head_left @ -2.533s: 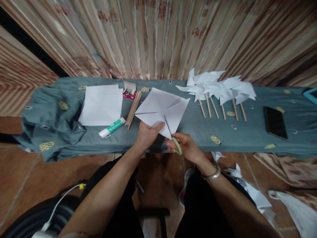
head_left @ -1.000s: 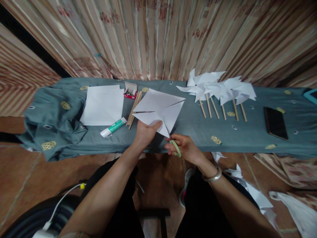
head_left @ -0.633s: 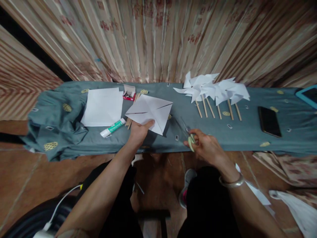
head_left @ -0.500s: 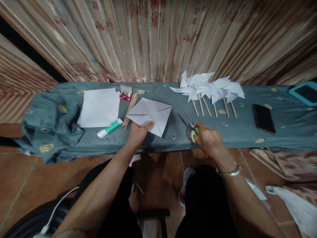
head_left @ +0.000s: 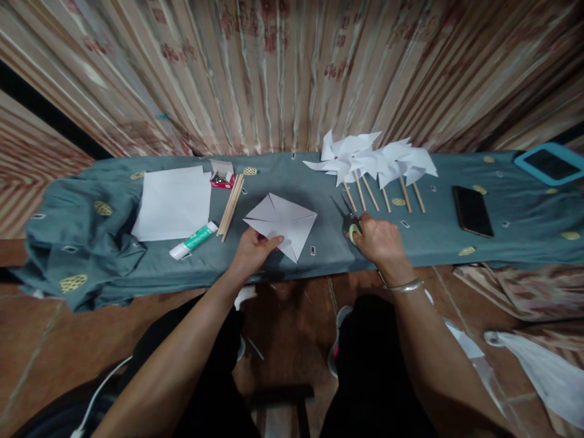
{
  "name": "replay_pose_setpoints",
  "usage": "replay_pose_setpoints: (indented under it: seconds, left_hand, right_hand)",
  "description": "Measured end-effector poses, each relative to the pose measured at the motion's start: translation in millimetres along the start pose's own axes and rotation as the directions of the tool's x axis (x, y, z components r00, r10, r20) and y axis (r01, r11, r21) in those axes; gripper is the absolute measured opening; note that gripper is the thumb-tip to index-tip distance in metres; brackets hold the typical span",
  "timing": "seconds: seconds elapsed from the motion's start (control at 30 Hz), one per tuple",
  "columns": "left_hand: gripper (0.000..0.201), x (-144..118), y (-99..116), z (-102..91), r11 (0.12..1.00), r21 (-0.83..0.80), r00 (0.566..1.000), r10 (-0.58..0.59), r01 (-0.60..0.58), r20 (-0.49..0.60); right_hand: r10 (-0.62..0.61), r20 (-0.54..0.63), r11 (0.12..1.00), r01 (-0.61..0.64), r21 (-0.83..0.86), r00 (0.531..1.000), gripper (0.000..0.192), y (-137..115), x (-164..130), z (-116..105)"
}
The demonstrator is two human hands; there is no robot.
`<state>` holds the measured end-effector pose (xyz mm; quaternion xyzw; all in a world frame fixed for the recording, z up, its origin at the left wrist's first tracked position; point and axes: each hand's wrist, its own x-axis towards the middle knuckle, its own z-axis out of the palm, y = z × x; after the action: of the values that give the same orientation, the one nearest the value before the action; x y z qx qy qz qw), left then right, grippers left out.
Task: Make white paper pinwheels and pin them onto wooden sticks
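My left hand (head_left: pixel 257 249) pinches the near left edge of a white paper square (head_left: pixel 283 222), thumb on top. Slits run inward from the square's corners toward its middle. To the right, my right hand (head_left: pixel 379 238) is closed round the pale green handles of a pair of scissors (head_left: pixel 352 226). The blades point away from me and stand slightly apart, clear of the paper. Beyond the scissors lie several white paper pinwheels (head_left: pixel 358 155) on wooden sticks, overlapping in a row.
Left of my left hand lie loose wooden sticks (head_left: pixel 230 207), a glue stick (head_left: pixel 194 240), a stack of white paper (head_left: pixel 173 204) and a small open red box (head_left: pixel 222 174) of metal pins. A black phone (head_left: pixel 472 211) and a blue-framed tablet (head_left: pixel 551 163) lie at the right on the cloth-covered table (head_left: pixel 429 243).
The paper square in my left hand has come down a little, nearer the cloth. My right hand with the scissors has moved slightly away from me. The view has shifted slightly.
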<state>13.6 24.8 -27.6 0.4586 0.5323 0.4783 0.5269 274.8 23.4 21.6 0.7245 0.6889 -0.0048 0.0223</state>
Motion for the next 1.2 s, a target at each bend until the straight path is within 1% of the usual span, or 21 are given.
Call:
replay_pose_setpoints:
  seconds: [0.07, 0.13, 0.2, 0.27, 0.3, 0.33, 0.37, 0.4, 0.43, 0.5, 0.57, 0.63, 0.7, 0.73, 0.77, 0.83, 0.9, 0.97, 1.03, 1.1, 1.2]
  left_hand:
    - [0.056, 1, -2, -9.3, 0.998, 0.063, 1.000, 0.013, -0.013, 0.007]
    - [0.065, 2, -3, -20.9, 0.985, 0.161, 0.997, 0.064, -0.056, -0.043]
    - [0.073, 2, -2, -32.3, 0.946, 0.291, 0.979, 0.177, -0.143, -0.097]
    - [0.074, -3, 0, -40.4, 0.841, 0.464, 0.935, 0.347, -0.277, -0.072]
    - [0.071, -7, 2, -42.2, 0.758, 0.551, 0.902, 0.431, -0.350, -0.019]
    - [0.066, -12, 4, -42.3, 0.649, 0.629, 0.860, 0.506, -0.428, 0.063]
    - [0.058, -17, 5, -40.7, 0.540, 0.682, 0.821, 0.549, -0.493, 0.158]
    - [0.051, -23, 6, -37.9, 0.457, 0.698, 0.786, 0.565, -0.551, 0.251]
    - [0.044, -27, 5, -34.2, 0.402, 0.689, 0.762, 0.545, -0.603, 0.349]
    - [0.040, -34, 3, -26.2, 0.354, 0.665, 0.742, 0.460, -0.657, 0.488]
    - [0.038, -35, 0, -20.0, 0.342, 0.660, 0.740, 0.388, -0.669, 0.550]
    - [0.037, -33, -2, -16.9, 0.346, 0.660, 0.745, 0.354, -0.666, 0.566]
    - [0.035, -29, -3, -16.1, 0.365, 0.652, 0.747, 0.352, -0.665, 0.564]
    - [0.034, -28, -3, -16.1, 0.378, 0.644, 0.746, 0.357, -0.666, 0.562]
    - [0.033, -26, -3, -16.2, 0.389, 0.634, 0.744, 0.364, -0.668, 0.561]
    - [0.031, -25, -3, -16.1, 0.406, 0.618, 0.740, 0.373, -0.673, 0.560]
    - [0.030, -24, -3, -15.5, 0.417, 0.612, 0.741, 0.377, -0.672, 0.556]
    - [0.029, -23, -3, -15.0, 0.429, 0.607, 0.744, 0.379, -0.668, 0.551]
    - [0.029, -23, -3, -15.0, 0.442, 0.600, 0.745, 0.384, -0.667, 0.546]
    - [0.027, -24, -1, -15.4, 0.450, 0.595, 0.746, 0.386, -0.666, 0.543]
    - [0.026, -27, 1, -15.2, 0.466, 0.590, 0.752, 0.377, -0.659, 0.541]
  right_hand:
    - [0.012, 0.009, 1.000, -0.012, -0.012, 1.000, 0.032, 0, 1, -1]
    - [0.018, 0.030, 0.999, -0.017, -0.039, 0.999, 0.032, 0, 2, -3]
    - [0.017, 0.057, 0.998, -0.013, -0.067, 0.998, 0.032, 0, 3, -4]
    - [0.007, 0.070, 0.996, 0.000, -0.091, 0.998, 0.031, 1, 5, -5]
    - [-0.002, 0.072, 0.995, 0.009, -0.096, 0.997, 0.032, 1, 5, -5]
    - [-0.014, 0.076, 0.995, 0.021, -0.093, 0.997, 0.032, 2, 6, -5]
    - [-0.025, 0.079, 0.996, 0.032, -0.083, 0.997, 0.034, 3, 6, -5]
    - [-0.032, 0.083, 0.997, 0.038, -0.070, 0.996, 0.035, 4, 6, -5]
    - [-0.035, 0.087, 0.997, 0.041, -0.060, 0.996, 0.035, 5, 6, -5]
    - [-0.027, 0.098, 0.998, 0.033, -0.058, 0.995, 0.033, 8, 5, -6]
    - [-0.009, 0.088, 0.998, 0.015, -0.068, 0.996, 0.030, 9, 2, -5]
    - [0.002, 0.028, 0.999, -0.001, -0.036, 1.000, 0.029, 8, -1, -4]
    - [-0.038, -0.083, 0.996, 0.045, 0.078, 0.996, 0.029, 2, -6, -1]
    - [-0.093, -0.143, 0.980, 0.116, 0.162, 0.985, 0.029, -3, -9, 2]
    - [-0.181, -0.185, 0.938, 0.226, 0.264, 0.966, 0.028, -8, -12, 5]
    - [-0.337, -0.220, 0.805, 0.401, 0.437, 0.916, 0.026, -22, -19, 12]
    - [-0.419, -0.232, 0.702, 0.475, 0.530, 0.878, 0.030, -35, -25, 20]
    - [-0.482, -0.224, 0.650, 0.517, 0.557, 0.847, 0.041, -46, -30, 27]
    - [-0.519, -0.211, 0.632, 0.538, 0.558, 0.828, 0.049, -53, -32, 33]
    - [-0.545, -0.200, 0.629, 0.554, 0.546, 0.814, 0.050, -56, -32, 38]
    - [-0.568, -0.209, 0.628, 0.584, 0.515, 0.796, 0.045, -59, -31, 42]
